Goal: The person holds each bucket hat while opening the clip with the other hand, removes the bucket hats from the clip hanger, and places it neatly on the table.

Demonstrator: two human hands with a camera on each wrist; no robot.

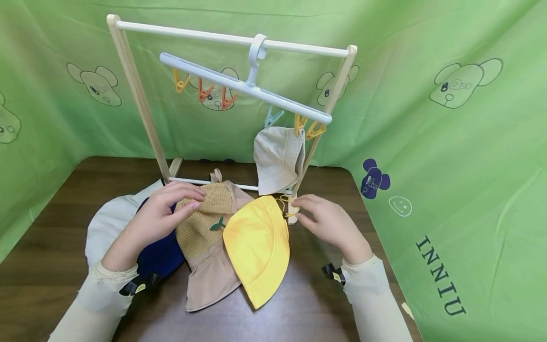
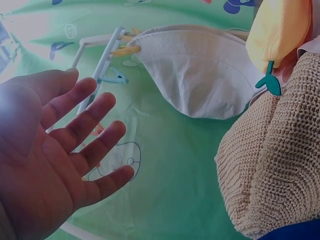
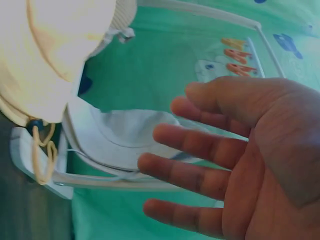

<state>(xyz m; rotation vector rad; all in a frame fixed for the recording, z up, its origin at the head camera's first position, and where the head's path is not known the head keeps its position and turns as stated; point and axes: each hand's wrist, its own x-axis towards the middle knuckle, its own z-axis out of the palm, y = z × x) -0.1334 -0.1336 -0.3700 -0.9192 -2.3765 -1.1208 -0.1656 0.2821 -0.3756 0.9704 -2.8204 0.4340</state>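
Observation:
My left hand [image 1: 164, 211] hovers over the tan knitted hat [image 1: 207, 223] in the head view; its fingers spread loosely with nothing held in the left wrist view. To the right of the yellow bucket hat [image 1: 258, 247], my right hand [image 1: 329, 221] is also relaxed, fingers apart. The yellow hat lies on the table, its thin cord [image 3: 44, 155] near the right fingertips, and a green sprout ornament [image 2: 270, 84] beside its crown. A cream bucket hat [image 1: 278, 159] hangs by its brim from yellow clips [image 1: 300, 124] at the right end of the pale blue hanger [image 1: 243, 88].
The hanger hooks onto the white top rail [image 1: 192, 34] of a wooden-sided rack [image 1: 136, 95]. Orange clips [image 1: 205, 90] and a blue clip [image 1: 272, 117] dangle from it. Left on the brown table [image 1: 42, 228] lie a pale hat [image 1: 111, 223] and a navy one [image 1: 160, 254]. Green printed cloth surrounds everything.

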